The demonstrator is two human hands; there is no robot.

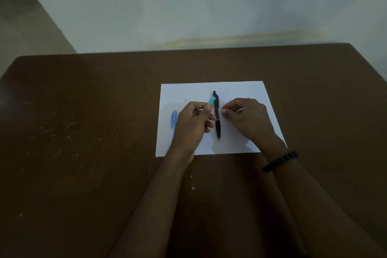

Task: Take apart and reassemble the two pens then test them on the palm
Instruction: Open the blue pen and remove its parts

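Observation:
A black pen lies whole on the white paper sheet, tip towards me. My left hand is closed around a light blue pen part that sticks up past the fingers. To the left, partly hidden behind that hand, another blue pen part rests on the sheet. My right hand is just right of the black pen, fingers pinched together on something small and pale that I cannot make out.
The sheet lies on a brown table speckled with pale marks. A pale wall stands behind the table's far edge. A black band is on my right wrist.

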